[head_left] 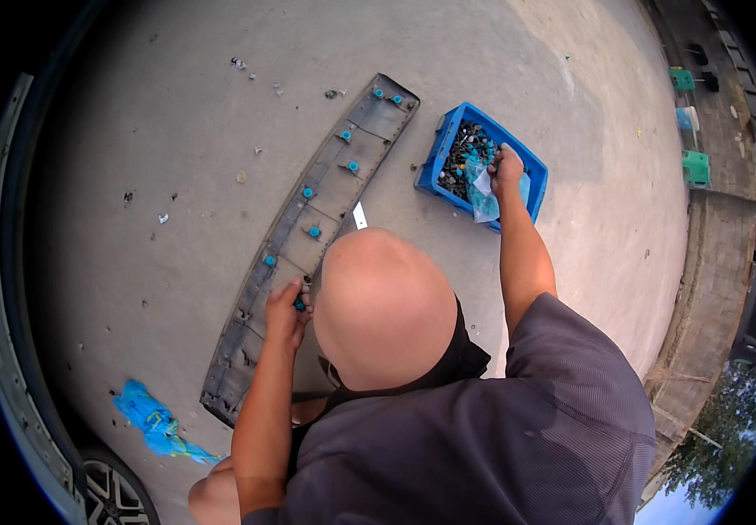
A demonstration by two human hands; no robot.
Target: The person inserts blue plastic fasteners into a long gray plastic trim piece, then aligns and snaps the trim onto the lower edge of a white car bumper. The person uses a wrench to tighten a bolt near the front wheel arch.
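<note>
A long dark plastic trim panel (330,188) lies slantwise on the ground with its inner side up. Several teal round clips (308,192) sit along it. At its near half, my left hand (284,317) is closed with the fingertips around one teal clip (300,304), against the panel's edge. To the right stands a blue crate (531,162) with many small dark and teal clips (465,144) in it. Over the crate, my right hand (505,168) is curled shut beside a clear bluish plastic bag (484,203). Whatever its fingers pinch is hidden.
A crumpled blue plastic bag (152,420) lies at the lower left, near a car wheel (114,494). A white strip (359,215) pokes out beside the panel. Small litter dots the concrete. Green containers (695,168) stand along the far right edge.
</note>
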